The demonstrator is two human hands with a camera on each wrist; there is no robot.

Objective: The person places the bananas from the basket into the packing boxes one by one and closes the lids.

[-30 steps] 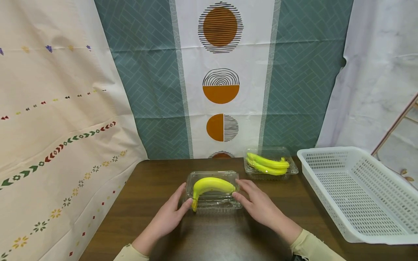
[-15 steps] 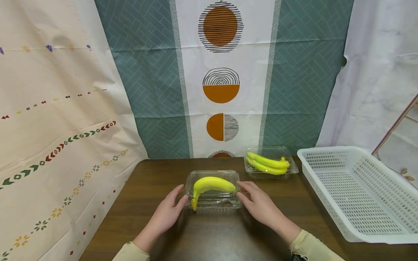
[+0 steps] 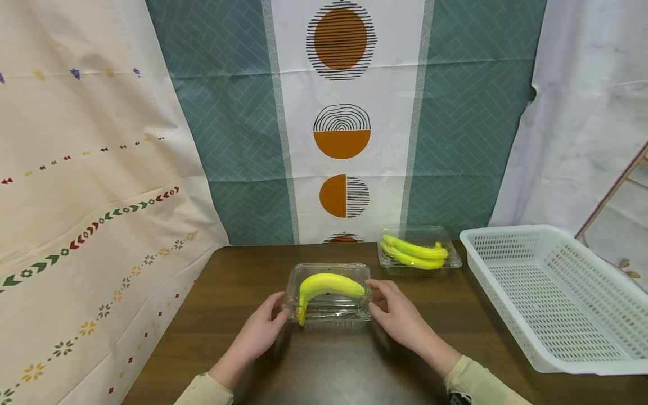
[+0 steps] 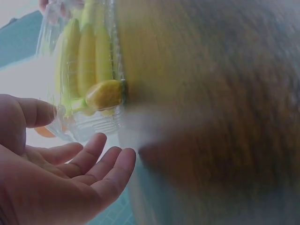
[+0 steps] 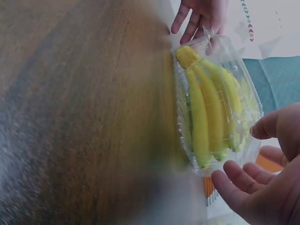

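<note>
A clear plastic clamshell box (image 3: 329, 314) sits on the table between both hands, its lid down. Inside lies a bunch of yellow bananas (image 3: 331, 284); the wrist views show several fruits joined at one stem, which lies at the box's left end. My left hand (image 3: 258, 328) is at the left end, thumb tip at the plastic and the other fingers loosely extended (image 4: 70, 180). At the right end is my right hand (image 3: 402, 315), its thumb at the box's edge and its fingers loosely bent below (image 5: 262, 183). Exact contact is hard to tell.
A second clear clamshell box (image 3: 453, 261) holding yellow bananas (image 3: 415, 253) stands at the back right. To its right is a white perforated plastic basket (image 3: 498, 292). A patterned cloth hangs on the left, and a green and white curtain (image 3: 243, 214) closes off the back.
Both thumbs have drawn outward from the box's top corners to its ends. My left hand has shifted slightly left and toward me. The box has stayed in place.
</note>
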